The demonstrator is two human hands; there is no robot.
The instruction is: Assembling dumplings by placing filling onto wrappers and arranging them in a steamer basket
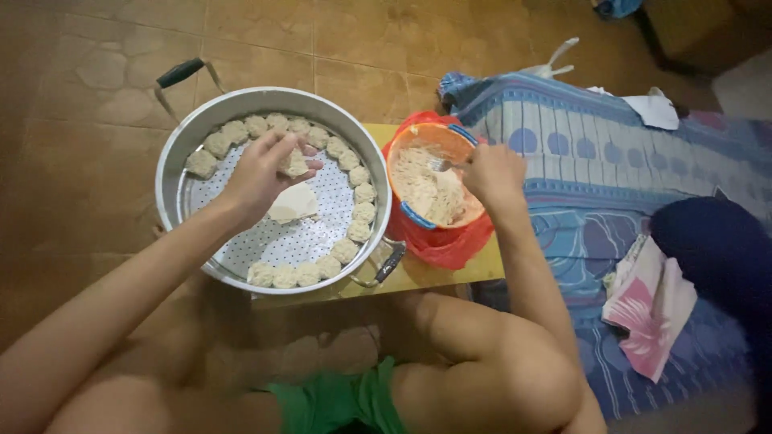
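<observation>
Home: tiled floor [96, 72], bedding [611, 161]

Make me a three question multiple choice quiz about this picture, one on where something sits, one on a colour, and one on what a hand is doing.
1. Where do the dumplings lie in the steamer tray?
A. Heaped in the middle
B. In a ring along the rim
C. Outside it on the floor

2. What colour is the bowl of filling?
A. Orange
B. Green
C. White

3. What is the left hand doing?
A. Resting flat on the floor
B. Gripping the tray's handle
C. Holding a dumpling over the tray

Answers:
1 B: the dumplings follow the tray's edge, while the perforated middle holds only a wrapper.
2 A: the bowl is orange, sitting in a red bag.
3 C: its fingers close on a dumpling above the tray, while the right hand holds a fork in the bowl.
</observation>
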